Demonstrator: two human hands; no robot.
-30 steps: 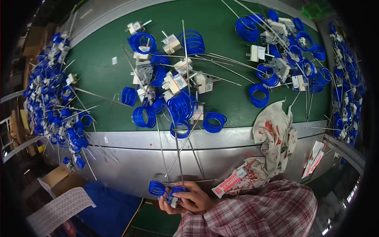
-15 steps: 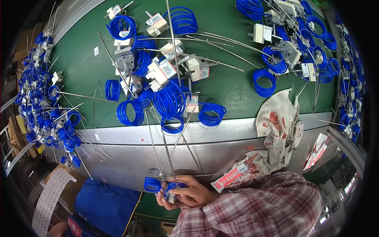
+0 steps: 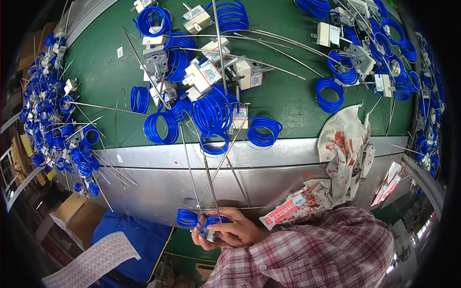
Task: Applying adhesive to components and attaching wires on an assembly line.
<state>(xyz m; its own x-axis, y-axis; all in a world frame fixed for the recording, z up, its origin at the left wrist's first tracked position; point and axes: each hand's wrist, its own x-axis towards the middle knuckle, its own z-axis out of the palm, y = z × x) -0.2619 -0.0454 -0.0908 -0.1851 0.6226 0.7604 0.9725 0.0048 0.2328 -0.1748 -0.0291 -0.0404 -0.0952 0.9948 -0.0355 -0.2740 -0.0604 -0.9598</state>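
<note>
The right hand (image 3: 241, 231) covers part of the block (image 3: 210, 236), so its full shape is hidden. The left hand (image 3: 206, 244) is partly behind the right; it seems curled round the block, but its palm is out of sight. The sleeve (image 3: 307, 257) runs off the lower edge, one coil (image 3: 314, 6) off the upper. Print on the sticker sheet (image 3: 98, 259) is too small to read; the far-right pile (image 3: 428, 115) blurs toward the dark rim.

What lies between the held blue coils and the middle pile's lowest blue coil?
In the head view, a grey metal panel crossed by several thin metal rods lies between the held blue coils and the lowest coil.
</note>
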